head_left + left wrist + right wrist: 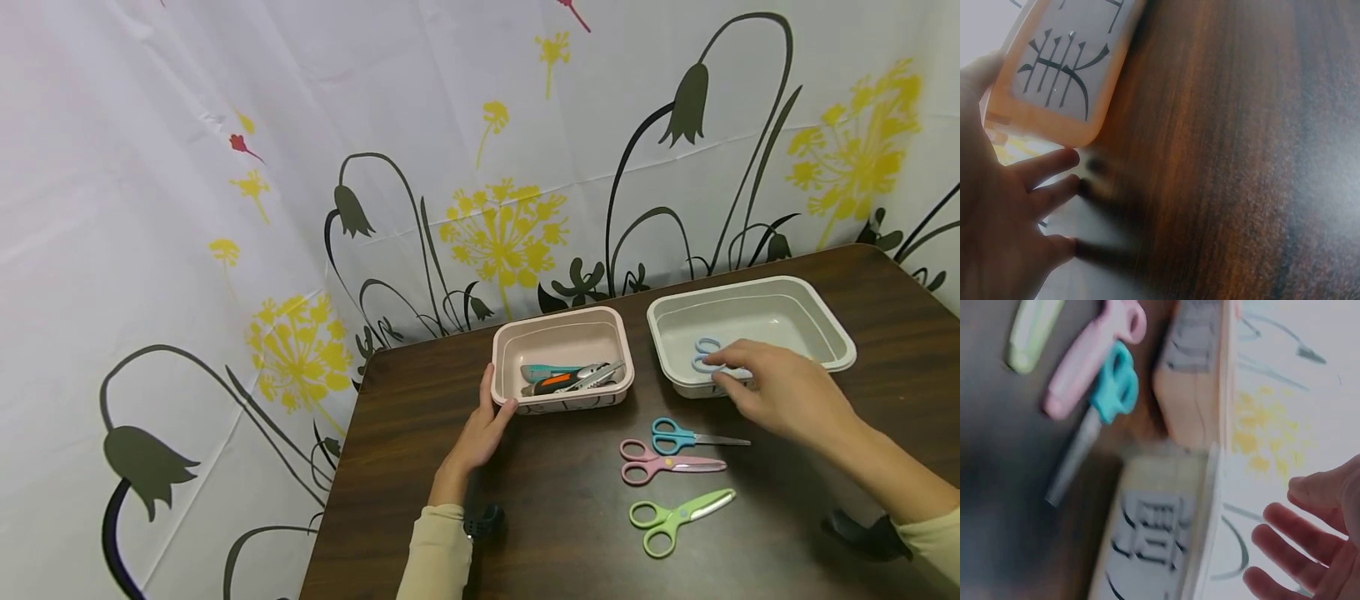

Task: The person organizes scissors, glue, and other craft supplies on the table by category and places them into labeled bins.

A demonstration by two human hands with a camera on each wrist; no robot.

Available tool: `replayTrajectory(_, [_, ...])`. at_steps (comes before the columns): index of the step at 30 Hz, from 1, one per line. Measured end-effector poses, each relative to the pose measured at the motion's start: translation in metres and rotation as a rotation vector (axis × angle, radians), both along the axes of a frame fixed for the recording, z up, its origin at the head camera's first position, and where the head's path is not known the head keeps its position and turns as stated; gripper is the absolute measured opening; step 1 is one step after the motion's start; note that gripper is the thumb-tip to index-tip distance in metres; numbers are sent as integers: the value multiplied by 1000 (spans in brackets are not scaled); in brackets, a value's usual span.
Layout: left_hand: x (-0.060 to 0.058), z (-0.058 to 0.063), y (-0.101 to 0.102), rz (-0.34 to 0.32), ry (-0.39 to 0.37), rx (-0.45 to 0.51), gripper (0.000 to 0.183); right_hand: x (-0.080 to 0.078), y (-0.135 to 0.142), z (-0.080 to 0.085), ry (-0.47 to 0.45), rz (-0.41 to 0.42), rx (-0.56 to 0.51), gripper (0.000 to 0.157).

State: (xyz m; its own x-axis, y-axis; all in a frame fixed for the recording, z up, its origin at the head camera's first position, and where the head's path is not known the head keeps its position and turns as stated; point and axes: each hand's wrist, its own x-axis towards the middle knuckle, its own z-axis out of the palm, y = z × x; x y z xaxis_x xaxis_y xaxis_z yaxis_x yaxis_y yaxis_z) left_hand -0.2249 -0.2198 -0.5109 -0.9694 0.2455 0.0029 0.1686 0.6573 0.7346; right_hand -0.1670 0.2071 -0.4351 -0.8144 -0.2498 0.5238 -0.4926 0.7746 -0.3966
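Observation:
My left hand [477, 433] rests against the left front corner of a pink bin [558, 325], its thumb near the front rim and its other fingers loosely extended. Inside lie several cutters, among them an orange-and-black utility knife [553, 382] and a teal one [546, 372]. Over the front of a pale grey-white bin [757, 292] hovers my right hand [787, 387], fingertips close to the light blue handles of a pair of scissors [705, 345]; their blades are hidden. The right wrist view has that hand's fingers [1294, 528] spread, with nothing visible between them.
Blue scissors [673, 437], pink scissors [660, 463] and green scissors [672, 519] lie on the dark wooden table [570, 517] in front of the bins. A flower-patterned curtain [420, 100] hangs behind the table. Printed labels [1150, 537] mark the bins' front walls.

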Motion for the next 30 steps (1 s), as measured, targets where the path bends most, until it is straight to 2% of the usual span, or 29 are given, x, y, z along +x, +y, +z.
replayTrajectory(3, [0, 0, 0, -2, 5, -1, 76, 15, -11, -12, 39, 62, 64, 27])
replayTrajectory(9, [1, 1, 0, -7, 12, 3, 77, 44, -34, -46, 157, 284, 177, 31])
replayTrajectory(13, [1, 1, 0, -7, 11, 5, 77, 59, -43, -65, 170, 362, 197, 35])
replayTrajectory(19, [2, 1, 1, 3, 9, 5, 76, 70, -47, -81, 161, 372, 219, 35])
replayTrajectory(30, [1, 1, 2, 0, 2, 12, 76, 71, -42, -97, 155, 366, 239, 31])
